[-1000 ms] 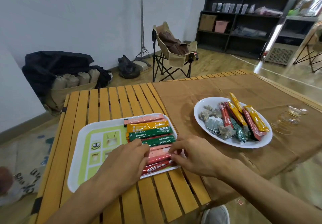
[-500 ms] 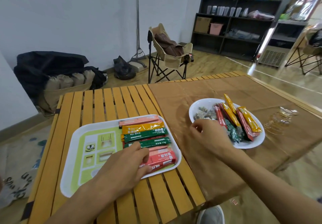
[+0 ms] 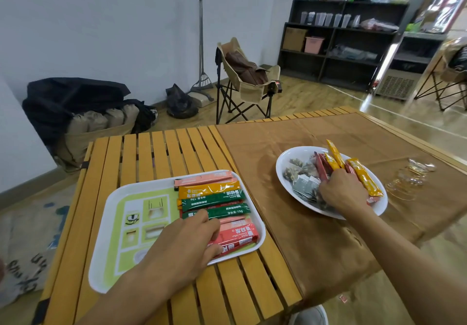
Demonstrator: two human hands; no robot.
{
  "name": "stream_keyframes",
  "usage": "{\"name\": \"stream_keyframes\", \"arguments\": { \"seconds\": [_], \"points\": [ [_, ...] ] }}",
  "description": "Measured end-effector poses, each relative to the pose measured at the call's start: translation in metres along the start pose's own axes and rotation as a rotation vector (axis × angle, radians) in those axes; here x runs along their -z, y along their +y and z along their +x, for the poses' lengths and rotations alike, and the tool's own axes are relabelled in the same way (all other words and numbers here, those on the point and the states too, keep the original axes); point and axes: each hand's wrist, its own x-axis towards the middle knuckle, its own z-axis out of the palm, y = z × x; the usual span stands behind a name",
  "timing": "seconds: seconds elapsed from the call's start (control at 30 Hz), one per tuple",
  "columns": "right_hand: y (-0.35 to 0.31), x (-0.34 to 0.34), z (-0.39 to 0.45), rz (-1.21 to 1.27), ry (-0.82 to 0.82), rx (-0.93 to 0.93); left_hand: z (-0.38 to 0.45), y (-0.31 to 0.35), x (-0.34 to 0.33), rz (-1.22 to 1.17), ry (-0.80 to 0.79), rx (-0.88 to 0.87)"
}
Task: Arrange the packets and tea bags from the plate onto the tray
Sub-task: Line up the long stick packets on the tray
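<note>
A: Tray (image 3: 106, 226) position?

B: Noted on the slatted wooden desk (image 3: 151, 152), near left. White rim, green printed panel. A column of stick packets (image 3: 214, 208) is laid flat along its right half: pink at the far end, then orange, two green, pink and red nearest.

A: Left hand (image 3: 184, 246)?

B: Seen palm down on the tray's near right part. Its fingers are loosely bent and rested on the near pink and red packets; nothing is gripped or pinched by it.

A: Plate (image 3: 283, 170)?

B: Set to the right, well apart from the tray, on a brown cloth (image 3: 303, 236) that is spread over the right part of the desk. Tea bags (image 3: 300, 173) are heaped on its left side, some grey sachets among them. Red and yellow sticks (image 3: 364, 175) are fanned over its far and right side, one yellow end projected past the far rim.

A: Right hand (image 3: 343, 193)?

B: Placed down into the plate, over the middle of the pile. The fingers are curled into the packets and bags. Whether one item is actually gripped cannot be told, since the fingertips are hidden by the hand's back.

A: Anything else on the desk?

B: A clear crumpled wrapper (image 3: 409, 175) is recorded on the cloth, just right of the plate.
</note>
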Motion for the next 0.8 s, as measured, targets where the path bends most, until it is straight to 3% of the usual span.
{"name": "stream_keyframes", "arguments": {
  "seconds": [0.17, 0.3, 0.43, 0.53, 0.8],
  "points": [
    [0.003, 0.009, 0.0, 0.073, 0.114, -0.006, -0.001, 0.002, 0.001, 0.018, 0.018, -0.009],
    [-0.011, 0.024, -0.009, 0.158, 0.185, 0.237, -0.002, 0.002, 0.002, 0.025, 0.018, -0.011],
    [-0.039, 0.027, -0.046, 0.413, -0.035, 0.553, -0.002, 0.002, 0.003, 0.035, 0.02, -0.012],
    [-0.053, 0.015, -0.075, 0.425, -0.203, 0.734, -0.002, 0.002, 0.002, 0.039, 0.023, -0.014],
    [-0.068, -0.01, -0.109, 0.312, -0.247, 0.991, -0.003, 0.001, 0.002, 0.021, 0.037, -0.026]
  ]
}}
